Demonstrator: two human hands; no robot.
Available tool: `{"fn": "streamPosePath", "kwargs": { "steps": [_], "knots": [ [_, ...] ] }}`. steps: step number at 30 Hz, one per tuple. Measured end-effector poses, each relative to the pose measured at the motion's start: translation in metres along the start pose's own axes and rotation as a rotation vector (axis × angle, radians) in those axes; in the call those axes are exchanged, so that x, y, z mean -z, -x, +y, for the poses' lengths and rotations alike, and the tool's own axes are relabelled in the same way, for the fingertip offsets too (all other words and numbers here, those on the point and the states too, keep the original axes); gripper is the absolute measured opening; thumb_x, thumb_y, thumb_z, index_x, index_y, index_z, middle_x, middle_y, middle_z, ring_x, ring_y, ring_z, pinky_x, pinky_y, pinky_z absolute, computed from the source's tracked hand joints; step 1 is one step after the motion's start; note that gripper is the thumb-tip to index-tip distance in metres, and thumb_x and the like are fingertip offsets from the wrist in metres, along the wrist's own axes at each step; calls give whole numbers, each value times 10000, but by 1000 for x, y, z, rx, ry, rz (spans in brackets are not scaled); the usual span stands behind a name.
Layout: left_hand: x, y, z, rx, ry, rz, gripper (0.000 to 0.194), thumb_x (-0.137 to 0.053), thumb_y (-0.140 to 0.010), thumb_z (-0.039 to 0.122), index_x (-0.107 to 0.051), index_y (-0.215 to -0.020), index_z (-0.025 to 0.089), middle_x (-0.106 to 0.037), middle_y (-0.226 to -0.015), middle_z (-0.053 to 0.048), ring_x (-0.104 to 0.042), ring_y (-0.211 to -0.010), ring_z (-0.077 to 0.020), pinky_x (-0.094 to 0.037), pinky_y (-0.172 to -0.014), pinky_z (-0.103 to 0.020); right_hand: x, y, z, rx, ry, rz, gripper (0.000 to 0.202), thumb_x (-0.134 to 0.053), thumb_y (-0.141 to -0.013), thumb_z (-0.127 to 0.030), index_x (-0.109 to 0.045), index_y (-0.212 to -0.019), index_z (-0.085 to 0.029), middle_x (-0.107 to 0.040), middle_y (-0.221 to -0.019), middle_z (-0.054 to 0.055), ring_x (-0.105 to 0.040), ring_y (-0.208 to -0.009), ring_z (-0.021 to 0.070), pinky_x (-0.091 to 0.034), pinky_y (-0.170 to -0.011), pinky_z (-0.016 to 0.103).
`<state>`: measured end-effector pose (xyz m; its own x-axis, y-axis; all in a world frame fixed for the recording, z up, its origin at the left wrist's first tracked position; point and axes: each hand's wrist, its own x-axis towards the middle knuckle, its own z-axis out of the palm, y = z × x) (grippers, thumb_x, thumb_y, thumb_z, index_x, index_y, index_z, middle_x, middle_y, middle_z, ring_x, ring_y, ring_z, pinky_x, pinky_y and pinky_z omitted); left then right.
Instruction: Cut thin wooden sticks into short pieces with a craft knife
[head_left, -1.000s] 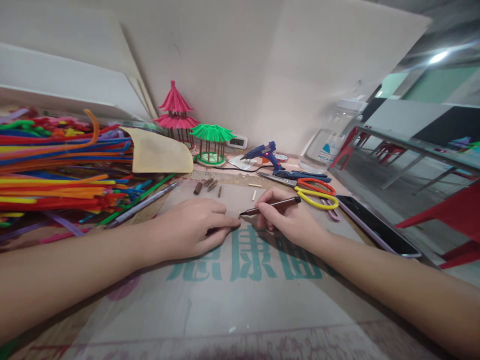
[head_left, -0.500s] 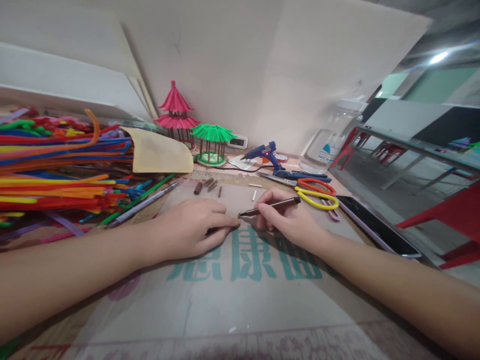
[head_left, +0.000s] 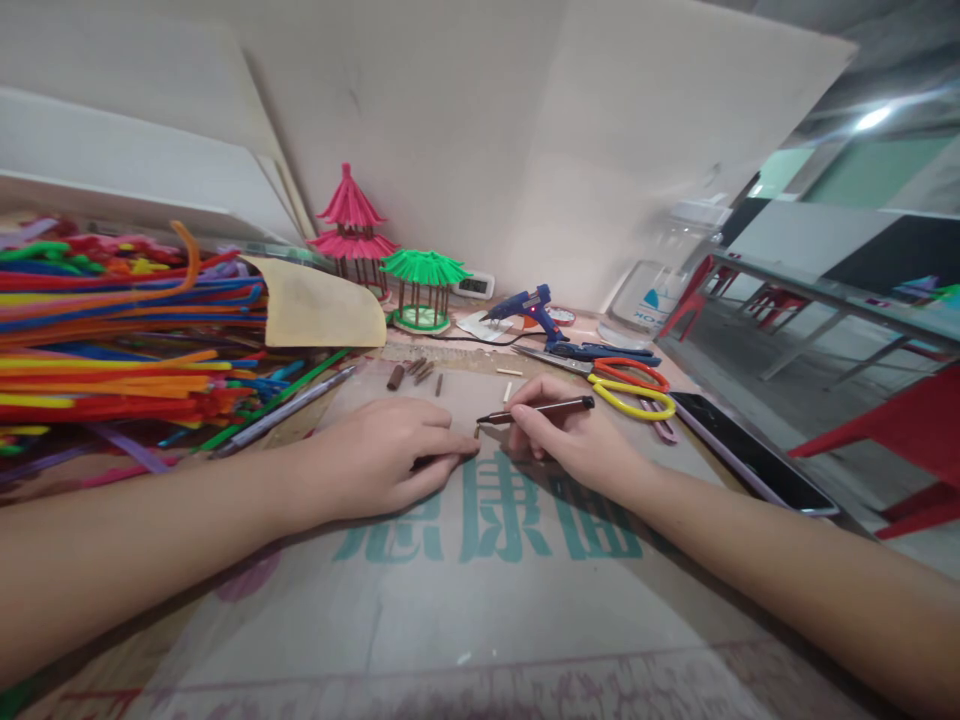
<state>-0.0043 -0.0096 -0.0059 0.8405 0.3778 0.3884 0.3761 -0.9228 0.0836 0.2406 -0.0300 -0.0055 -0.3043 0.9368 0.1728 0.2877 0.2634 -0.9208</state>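
My right hand (head_left: 562, 425) grips a dark marker pen (head_left: 544, 410), its tip pointing left at a tiny brownish piece (head_left: 476, 431). That small piece stands by the fingertips of my left hand (head_left: 409, 445), which rests on the mat (head_left: 420, 620) with its fingers pressed together. Several short brown pieces (head_left: 420, 371) lie behind my left hand. Two pale sticks, one of them upright-looking (head_left: 508, 392), lie just beyond my right hand.
Bundles of coloured pipe cleaners (head_left: 127, 300) fill the left side. Pink (head_left: 349, 240) and green (head_left: 425, 268) pavilion models, a blue glue gun (head_left: 525, 303) and a clear jug (head_left: 649, 290) stand behind. Scissors (head_left: 634, 388) and a phone (head_left: 750, 450) lie on the right.
The pen tip has risen slightly off the small piece, and the pen lies more level. My left hand has hardly moved.
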Motion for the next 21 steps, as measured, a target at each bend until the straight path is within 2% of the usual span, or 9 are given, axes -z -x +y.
{"fn": "streamPosePath", "kwargs": {
  "steps": [21],
  "knots": [
    [1, 0, 1, 14, -1, -8, 280, -517, -984, 201, -754, -1132, 217, -706, -858, -35, -632, -749, -163, -443, -692, -269, 1, 3, -4, -41, 19, 6, 210, -590, -933, -408, -526, -856, -224, -657, -621, -24, -591, -520, 130, -455, -504, 246]
  ]
}}
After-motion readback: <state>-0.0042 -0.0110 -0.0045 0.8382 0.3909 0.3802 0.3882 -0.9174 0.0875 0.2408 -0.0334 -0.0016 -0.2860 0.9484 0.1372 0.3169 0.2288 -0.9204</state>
